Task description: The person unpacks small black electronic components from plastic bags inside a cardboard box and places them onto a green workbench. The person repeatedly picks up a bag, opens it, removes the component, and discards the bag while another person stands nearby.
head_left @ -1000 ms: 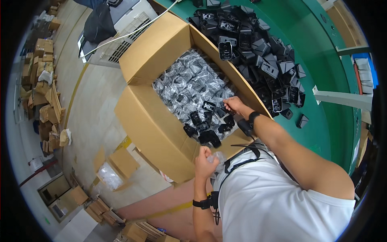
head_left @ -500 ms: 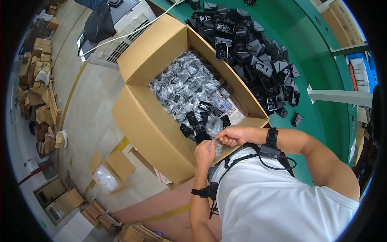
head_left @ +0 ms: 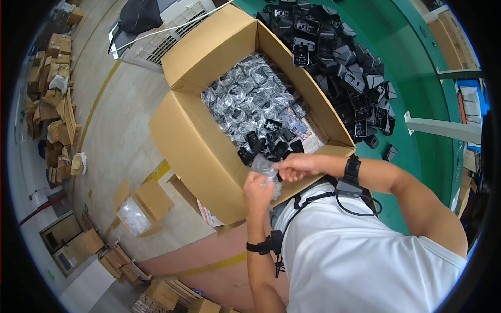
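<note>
A crumpled clear plastic bag [head_left: 264, 165] is stretched between my hands above the near end of a big cardboard box [head_left: 194, 151]. My left hand [head_left: 258, 191] is closed on its lower left side, and my right hand [head_left: 297, 167] pinches its right edge. Whether anything is inside the bag I cannot tell. Just beyond the hands, several loose black plastic device housings [head_left: 273, 124] lie in the box. Farther in are rows of similar dark pieces wrapped in clear plastic [head_left: 248, 94].
A large heap of black housings [head_left: 342, 65] covers part of the green table [head_left: 407, 68] at the right. A smaller open carton [head_left: 153, 206] with clear plastic bags [head_left: 134, 216] sits on the floor at left. A grey slatted machine [head_left: 175, 39] stands behind the box.
Both hands and the plastic bag have shifted a little left, and the bag's upper part now leans toward my left hand. The whole view has shifted slightly.
</note>
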Motion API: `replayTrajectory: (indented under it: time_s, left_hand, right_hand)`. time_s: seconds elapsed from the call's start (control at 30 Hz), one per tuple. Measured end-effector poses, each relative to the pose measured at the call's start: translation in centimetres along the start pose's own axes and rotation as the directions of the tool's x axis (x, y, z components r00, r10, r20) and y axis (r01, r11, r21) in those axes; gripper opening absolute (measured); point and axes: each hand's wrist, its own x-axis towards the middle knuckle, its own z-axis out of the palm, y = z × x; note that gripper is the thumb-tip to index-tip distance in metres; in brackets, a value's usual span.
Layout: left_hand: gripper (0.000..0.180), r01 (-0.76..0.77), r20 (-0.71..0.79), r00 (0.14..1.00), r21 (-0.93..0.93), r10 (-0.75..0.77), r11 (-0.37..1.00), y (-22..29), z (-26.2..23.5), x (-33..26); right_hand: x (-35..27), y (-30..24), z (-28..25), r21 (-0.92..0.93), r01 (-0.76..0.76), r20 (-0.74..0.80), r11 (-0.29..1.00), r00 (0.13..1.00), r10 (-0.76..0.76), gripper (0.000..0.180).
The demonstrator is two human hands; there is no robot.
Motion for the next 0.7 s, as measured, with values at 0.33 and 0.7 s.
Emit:
replayTrajectory:
  time_s: [0.33, 0.7]
  left_hand:
    - [0.03, 0.261, -0.07, 0.943, -0.453, -0.326, 0.852, -0.2, -5.4, -1.6]
    - [0.033, 0.271, -0.087, 0.93, -0.498, -0.358, 0.824, -1.1, -4.2, -3.4]
  right_hand:
    - [11.4, 3.2, -4.4, -0.763, -0.372, -0.413, 0.528, 0.91, 0.045, 0.068]
    - [13.9, 2.8, 1.4, -0.915, 0.153, 0.318, -0.373, 0.842, -0.435, 0.052]
